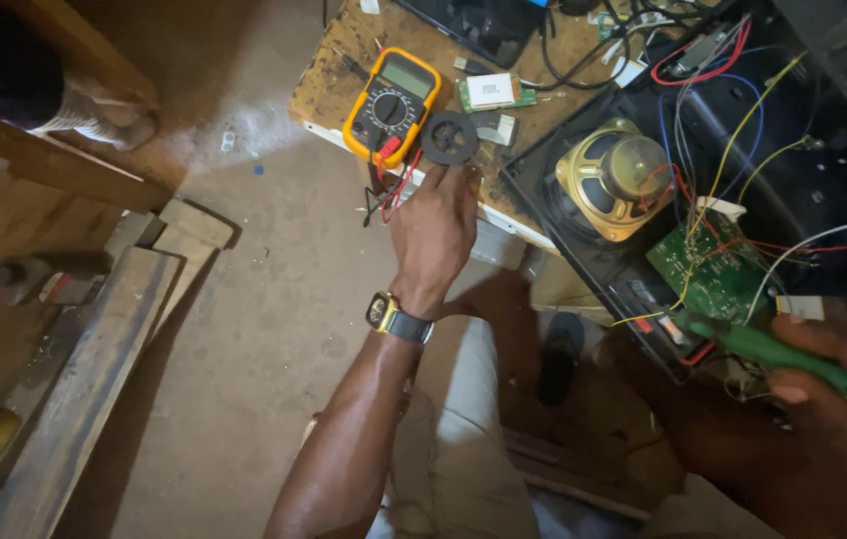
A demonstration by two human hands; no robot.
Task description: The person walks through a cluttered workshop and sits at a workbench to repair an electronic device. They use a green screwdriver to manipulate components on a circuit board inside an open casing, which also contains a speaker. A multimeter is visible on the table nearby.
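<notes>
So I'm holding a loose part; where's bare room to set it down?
Bare bench shows only left of the multimeter. Between it and the speaker lie a black ring, small boards and the left hand. The cabinet is crowded with wires.
</notes>
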